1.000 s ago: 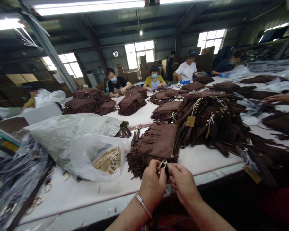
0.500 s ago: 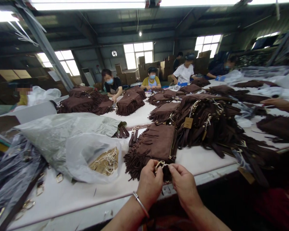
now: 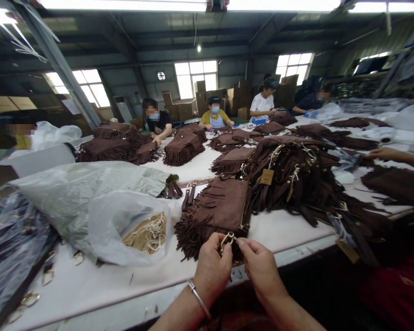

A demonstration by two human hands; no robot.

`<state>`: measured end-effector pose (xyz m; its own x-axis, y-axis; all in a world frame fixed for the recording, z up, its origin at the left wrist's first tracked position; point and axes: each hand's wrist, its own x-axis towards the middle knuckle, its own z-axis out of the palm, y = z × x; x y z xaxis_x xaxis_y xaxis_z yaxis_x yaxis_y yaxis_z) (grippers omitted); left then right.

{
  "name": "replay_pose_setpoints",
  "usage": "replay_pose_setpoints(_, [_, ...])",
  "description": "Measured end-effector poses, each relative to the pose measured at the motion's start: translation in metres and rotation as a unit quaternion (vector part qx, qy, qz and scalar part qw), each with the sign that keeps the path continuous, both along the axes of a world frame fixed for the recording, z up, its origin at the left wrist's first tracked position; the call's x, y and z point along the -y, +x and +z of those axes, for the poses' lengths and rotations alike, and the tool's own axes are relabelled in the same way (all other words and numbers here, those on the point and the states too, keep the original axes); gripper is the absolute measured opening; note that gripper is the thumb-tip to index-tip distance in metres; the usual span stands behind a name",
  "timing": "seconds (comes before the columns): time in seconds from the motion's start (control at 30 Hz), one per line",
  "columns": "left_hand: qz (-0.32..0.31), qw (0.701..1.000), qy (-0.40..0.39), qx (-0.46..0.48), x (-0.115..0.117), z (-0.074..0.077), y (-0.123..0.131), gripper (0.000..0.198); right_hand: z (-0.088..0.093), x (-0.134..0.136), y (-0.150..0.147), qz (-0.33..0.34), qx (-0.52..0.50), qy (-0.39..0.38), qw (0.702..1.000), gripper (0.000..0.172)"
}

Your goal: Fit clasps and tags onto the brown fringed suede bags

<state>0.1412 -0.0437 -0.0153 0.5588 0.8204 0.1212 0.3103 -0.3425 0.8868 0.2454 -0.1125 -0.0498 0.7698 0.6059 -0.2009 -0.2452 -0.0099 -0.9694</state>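
My left hand is closed, thumb and fingers pinching a gold metal clasp at the table's front edge. Right beside it, my right hand is closed too, fingertips pinched on what looks like a thin white string at the clasp. Just beyond both hands a dark brown fringed bag lies flat, its gold zipper along the right side. The lower end of the clasp is hidden by my fingers.
An open plastic bag holds brown tags with white strings, left of the fringed bag. A tall pile of brown bags stands to the right, one with a hanging tag. Wrapped straps lie at left. Several co-workers sit across the table.
My hands stay together at the clasp, with the right fingertips slightly closer to it. The view has shifted a little. Across the table, a co-worker in white has changed posture.
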Motion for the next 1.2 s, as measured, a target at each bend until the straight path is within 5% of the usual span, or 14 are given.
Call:
replay_pose_setpoints(0.4, [-0.016,0.999,0.032,-0.008,0.004,-0.002,-0.004,0.012,-0.012,-0.009,0.004,0.047,0.031,-0.020,0.998,0.047])
replay_pose_setpoints(0.63, [-0.034,0.982,0.178,-0.050,0.010,-0.026,-0.006,0.018,-0.003,-0.011,0.000,0.042,0.047,-0.008,0.998,0.038])
replay_pose_setpoints(0.83, [-0.025,0.906,0.379,-0.186,0.011,-0.044,-0.006,0.037,0.001,-0.010,0.003,0.054,0.109,-0.014,0.993,0.044])
replay_pose_setpoints(0.93, [-0.022,0.887,0.407,-0.218,0.014,-0.037,-0.007,0.035,0.003,-0.014,0.001,0.057,0.095,-0.014,0.994,0.044])
replay_pose_setpoints(1.2, [-0.093,0.906,0.378,-0.167,-0.016,0.004,-0.014,0.017,0.003,-0.019,0.000,0.049,0.078,-0.029,0.995,0.042])
